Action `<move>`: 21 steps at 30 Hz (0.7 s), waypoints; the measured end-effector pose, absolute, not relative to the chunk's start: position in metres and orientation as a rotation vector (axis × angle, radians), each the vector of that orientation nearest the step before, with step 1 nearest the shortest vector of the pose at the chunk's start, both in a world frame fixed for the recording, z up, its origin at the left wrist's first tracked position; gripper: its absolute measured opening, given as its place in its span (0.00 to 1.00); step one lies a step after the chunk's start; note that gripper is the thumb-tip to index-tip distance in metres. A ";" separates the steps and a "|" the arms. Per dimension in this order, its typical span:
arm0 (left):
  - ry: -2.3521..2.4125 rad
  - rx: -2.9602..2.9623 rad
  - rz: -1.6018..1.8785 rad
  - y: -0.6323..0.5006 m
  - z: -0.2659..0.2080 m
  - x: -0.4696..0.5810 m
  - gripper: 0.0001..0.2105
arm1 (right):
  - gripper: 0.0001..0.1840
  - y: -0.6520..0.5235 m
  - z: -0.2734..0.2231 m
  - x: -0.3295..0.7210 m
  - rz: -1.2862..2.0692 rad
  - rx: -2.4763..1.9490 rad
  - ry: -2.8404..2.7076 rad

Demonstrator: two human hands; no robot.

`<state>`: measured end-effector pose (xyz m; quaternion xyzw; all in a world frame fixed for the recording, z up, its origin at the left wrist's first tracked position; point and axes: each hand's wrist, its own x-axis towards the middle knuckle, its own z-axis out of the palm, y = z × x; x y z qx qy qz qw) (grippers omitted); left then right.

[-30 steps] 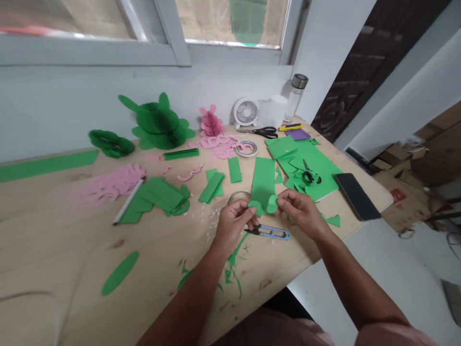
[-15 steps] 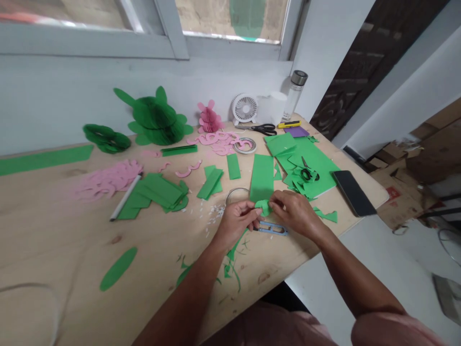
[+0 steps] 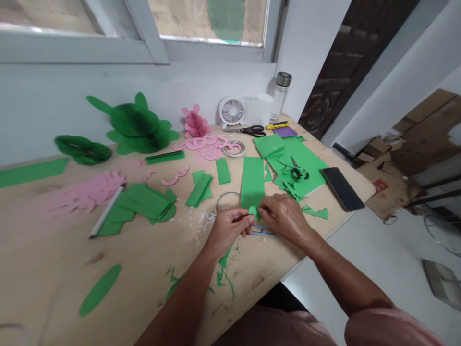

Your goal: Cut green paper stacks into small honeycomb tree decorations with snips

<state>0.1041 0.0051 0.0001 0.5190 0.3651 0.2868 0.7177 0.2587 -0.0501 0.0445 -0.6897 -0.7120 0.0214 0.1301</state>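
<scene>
Around the view's centre, the wooden worktop (image 3: pixel 144 269) bears a white fan (image 3: pixel 231 111) at twelve o'clock, a phone (image 3: pixel 343 188) at three, green oval (image 3: pixel 100 290) at eight, pink cutouts (image 3: pixel 91 190) at nine.

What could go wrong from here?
The small green paper piece held between the left hand and right hand might crease or tear if pinched hard. The slim, blue-handled snips lie close by the hands and could nick skin. The black rectangular phone sits near the pale wooden table's edge; a bump might knock it off.
</scene>
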 end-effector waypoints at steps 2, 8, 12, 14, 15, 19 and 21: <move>0.815 1.136 0.636 0.004 -0.001 0.105 0.06 | 0.10 -0.052 0.044 0.256 0.029 -2.009 -2.058; 0.844 1.138 0.632 0.004 0.001 0.105 0.05 | 0.08 -0.054 0.040 0.258 0.086 -1.940 -1.916; 0.880 1.057 0.691 0.004 0.001 0.106 0.05 | 0.11 -0.050 0.036 0.303 0.026 -1.980 -1.687; 0.891 1.007 0.741 0.005 0.000 0.106 0.05 | 0.11 -0.048 0.035 0.332 -0.156 -2.117 -1.636; 0.892 0.993 0.764 0.005 -0.001 0.106 0.05 | 0.11 -0.047 0.035 0.344 -0.222 -2.174 -1.670; 0.883 1.003 0.805 0.007 -0.004 0.106 0.05 | 0.11 -0.045 0.036 0.373 -0.306 -2.320 -1.824; 0.878 1.012 0.801 0.008 -0.006 0.106 0.05 | 0.11 -0.045 0.037 0.374 -0.282 -2.361 -1.897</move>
